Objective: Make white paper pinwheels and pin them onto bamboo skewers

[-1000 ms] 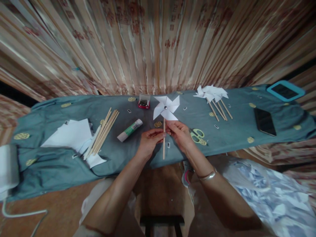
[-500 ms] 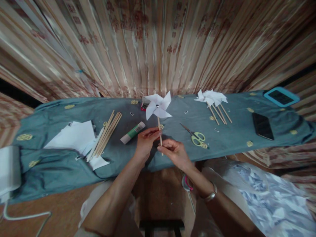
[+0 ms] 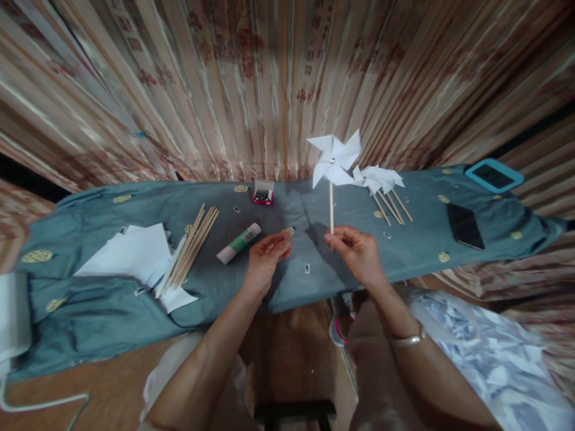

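My right hand (image 3: 357, 251) pinches the lower end of a wooden stick. At the top of that stick is a white paper pinwheel (image 3: 344, 173) with a round metal pin at its centre, held upright above the cloth. My left hand (image 3: 267, 257) is apart from it, fingers curled together with nothing visible in them. Close to the left hand lies a green-and-white glue stick (image 3: 239, 243). Behind it stands a small red box (image 3: 263, 193) of metal pins, its lid up. Several finished pinwheels (image 3: 380, 178) lie at the back right. The scissors are hidden behind my right hand.
A blue-green cloth (image 3: 287, 287) covers the narrow table. On the left are a bundle of wooden sticks (image 3: 191, 248), white paper sheets (image 3: 130, 251) and a white box-shaped device (image 3: 13, 317). On the right lie a black phone (image 3: 465, 226) and a blue-framed device (image 3: 494, 175). A curtain (image 3: 269, 90) hangs behind.
My left hand has let go of the pinwheel's stick. The right hand has carried the pinwheel up and to the right. The pin box now shows fully, and the scissors have become covered.
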{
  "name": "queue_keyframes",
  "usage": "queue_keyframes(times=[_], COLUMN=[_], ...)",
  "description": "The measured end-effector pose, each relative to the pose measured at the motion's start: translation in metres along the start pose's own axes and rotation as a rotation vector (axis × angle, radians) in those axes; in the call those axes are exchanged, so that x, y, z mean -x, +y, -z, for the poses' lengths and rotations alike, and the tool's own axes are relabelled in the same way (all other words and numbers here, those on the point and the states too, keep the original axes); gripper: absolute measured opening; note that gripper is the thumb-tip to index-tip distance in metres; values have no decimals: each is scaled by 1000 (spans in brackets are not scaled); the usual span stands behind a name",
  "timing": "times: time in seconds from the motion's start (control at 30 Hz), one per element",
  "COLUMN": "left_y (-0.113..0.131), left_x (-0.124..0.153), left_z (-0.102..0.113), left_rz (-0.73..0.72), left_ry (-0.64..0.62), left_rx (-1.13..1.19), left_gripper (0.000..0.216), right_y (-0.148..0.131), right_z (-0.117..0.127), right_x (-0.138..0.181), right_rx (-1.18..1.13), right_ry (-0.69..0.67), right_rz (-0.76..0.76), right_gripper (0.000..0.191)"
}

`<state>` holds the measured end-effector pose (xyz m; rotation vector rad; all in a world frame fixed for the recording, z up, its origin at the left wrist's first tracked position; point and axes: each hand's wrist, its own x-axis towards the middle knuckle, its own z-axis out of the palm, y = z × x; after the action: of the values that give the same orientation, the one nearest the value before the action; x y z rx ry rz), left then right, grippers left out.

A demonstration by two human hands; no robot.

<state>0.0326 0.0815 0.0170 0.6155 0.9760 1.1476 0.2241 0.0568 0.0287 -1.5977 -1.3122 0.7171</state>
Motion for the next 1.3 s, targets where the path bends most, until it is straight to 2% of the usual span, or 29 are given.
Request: queue_keyframes(times=[0.17, 0.3, 0.4, 0.53, 0.7, 1.3], left_y=[0, 0, -1, -1, -2, -2], left_x=[2, 2, 2, 1, -1, -1], left_z=[2, 2, 2, 3, 4, 4], left_rz=[9, 8, 11, 5, -6, -17], left_ry=[-3, 2, 8, 26, 20, 21], left_rx=[-9, -9, -22, -41, -69, -92], left_gripper=[35, 34, 33, 31, 32, 29], right_y=[1, 14, 31, 52, 64, 67], right_z=[62, 98, 110, 112, 107, 106], right_x=[-29, -52, -70, -88, -103, -125], right_rx=[438, 943, 1132, 1253, 1323, 1386], right_ry=[131, 115, 18, -73, -120, -194], right_rz=[45, 3, -104, -154, -190, -253], right_gripper=[28, 29, 32, 33, 33, 36])
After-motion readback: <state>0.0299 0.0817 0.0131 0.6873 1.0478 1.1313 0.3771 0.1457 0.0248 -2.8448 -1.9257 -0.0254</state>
